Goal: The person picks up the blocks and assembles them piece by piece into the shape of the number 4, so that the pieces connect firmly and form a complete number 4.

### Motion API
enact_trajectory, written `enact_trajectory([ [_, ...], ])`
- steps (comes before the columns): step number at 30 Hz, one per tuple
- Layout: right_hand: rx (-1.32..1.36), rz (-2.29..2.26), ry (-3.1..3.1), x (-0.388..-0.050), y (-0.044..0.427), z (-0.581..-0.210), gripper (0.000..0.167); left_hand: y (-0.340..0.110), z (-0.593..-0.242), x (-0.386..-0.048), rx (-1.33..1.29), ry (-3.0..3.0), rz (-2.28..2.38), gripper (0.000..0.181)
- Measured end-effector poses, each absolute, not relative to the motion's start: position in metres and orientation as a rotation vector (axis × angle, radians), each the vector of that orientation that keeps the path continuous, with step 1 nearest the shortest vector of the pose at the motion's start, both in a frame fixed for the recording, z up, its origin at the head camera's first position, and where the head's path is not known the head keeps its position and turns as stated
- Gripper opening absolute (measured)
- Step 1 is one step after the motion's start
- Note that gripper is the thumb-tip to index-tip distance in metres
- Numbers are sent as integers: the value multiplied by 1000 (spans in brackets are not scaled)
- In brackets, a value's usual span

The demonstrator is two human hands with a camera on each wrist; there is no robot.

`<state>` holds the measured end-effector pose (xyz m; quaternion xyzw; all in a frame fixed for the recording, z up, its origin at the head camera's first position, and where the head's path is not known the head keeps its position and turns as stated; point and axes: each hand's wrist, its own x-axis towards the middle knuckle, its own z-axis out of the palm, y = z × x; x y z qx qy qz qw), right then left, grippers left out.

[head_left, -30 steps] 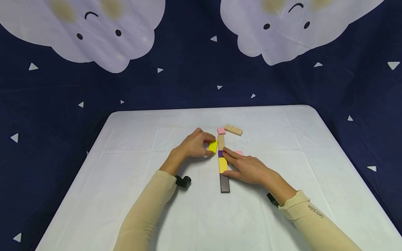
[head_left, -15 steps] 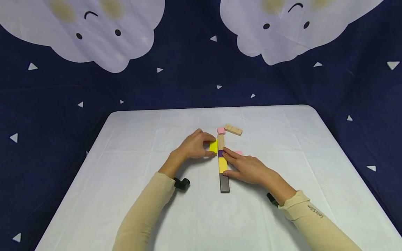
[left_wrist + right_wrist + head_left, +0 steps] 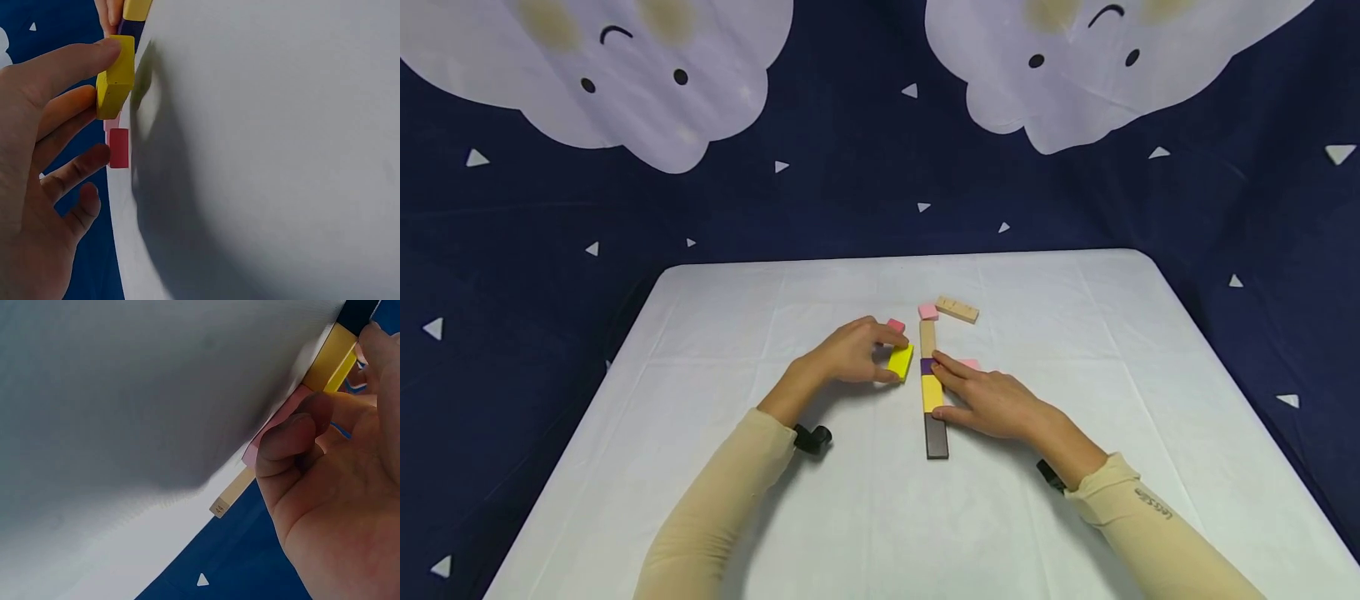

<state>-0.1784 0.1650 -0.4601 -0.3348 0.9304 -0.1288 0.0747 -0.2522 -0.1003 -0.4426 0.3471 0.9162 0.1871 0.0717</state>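
From the head view, my left grip (image 3: 853, 352) is narrowed on a bright yellow block (image 3: 900, 363), pinching it between thumb and fingertips, just left of a row (image 3: 932, 385) of blocks and apart from it. The row runs away from me along the white desk (image 3: 1045, 300): a dark grey block (image 3: 936, 437) nearest, then a golden block (image 3: 932, 394), a purple block (image 3: 927, 367) and a tan block (image 3: 928, 337). A pale pink block (image 3: 928, 312) sits at the far end, a marked wooden block (image 3: 957, 310) just beside it. A rose block (image 3: 896, 325) lies just beyond my left fingers. My right grip (image 3: 992, 404) is spread wide against the row's right side, fingertips at the purple block; a pink piece (image 3: 970, 364) shows partly behind it.

From my left wrist, my thumb lies along the bright yellow block, the opposing fingertips partly hidden. My other fingers fan out loosely, one close to the rose block. I cannot tell whether the held block touches the desk.

From my right wrist, my thumb rests near where the golden and dark grey blocks meet. My lower fingers bend loosely in front of the pink piece.
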Motion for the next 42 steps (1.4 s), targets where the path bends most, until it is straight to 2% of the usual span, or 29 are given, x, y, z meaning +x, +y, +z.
enact_trajectory([
  [17, -1017, -381, 2797, -180, 164, -459, 75, -106, -456, -245, 968, 2851, 594, 54],
  [31, -1008, -366, 2793, -178, 165, -461, 75, -115, -465, -247, 920, 2717, 827, 55],
  [42, -1007, -381, 2802, -177, 167, -462, 75, -115, -459, -259, 911, 2502, 836, 68],
])
